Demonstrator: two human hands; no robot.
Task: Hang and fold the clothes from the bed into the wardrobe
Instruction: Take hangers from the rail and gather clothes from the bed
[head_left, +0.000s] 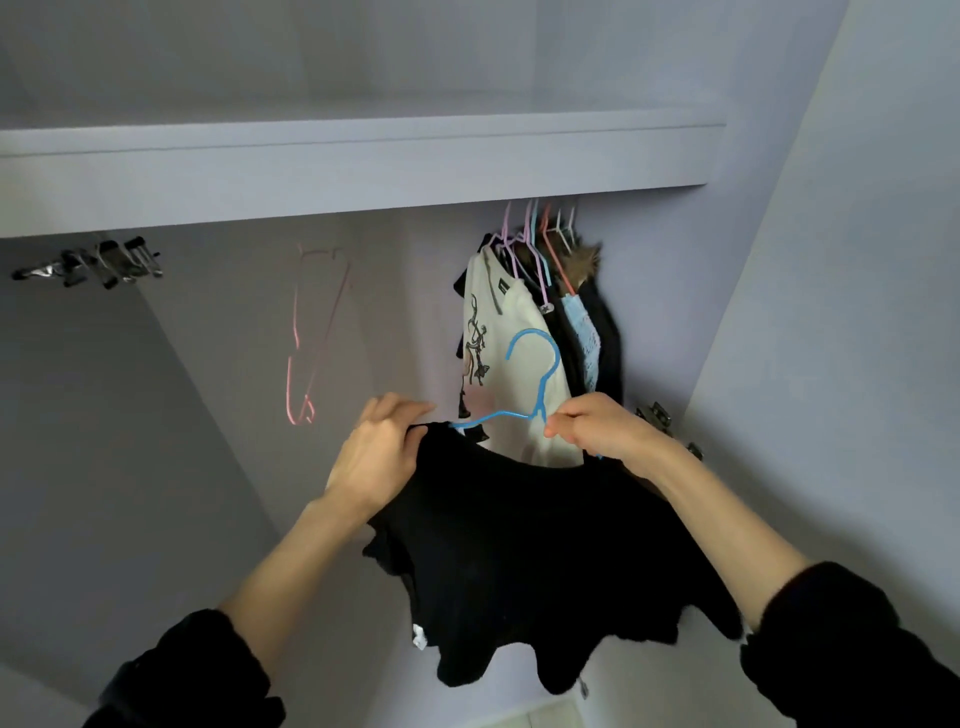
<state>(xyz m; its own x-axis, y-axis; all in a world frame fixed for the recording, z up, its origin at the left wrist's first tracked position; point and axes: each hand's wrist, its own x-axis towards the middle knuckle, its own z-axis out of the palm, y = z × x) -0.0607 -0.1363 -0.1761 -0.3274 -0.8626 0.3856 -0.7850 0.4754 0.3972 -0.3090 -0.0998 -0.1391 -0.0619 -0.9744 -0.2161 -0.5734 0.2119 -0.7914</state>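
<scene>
Inside wardrobe (779, 260) — unreadable white tag (420, 635)

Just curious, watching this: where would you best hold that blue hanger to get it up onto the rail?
Probably at the neck just below the hook of the blue hanger, coming from the right, where the right hand already pinches it. The hook stands upright and bare, while the black top covers the arms, with the left hand gripping one shoulder.

A black garment (524, 561) hangs crumpled on a blue hanger (537, 384); hook upright, before the wardrobe (363, 171).
</scene>
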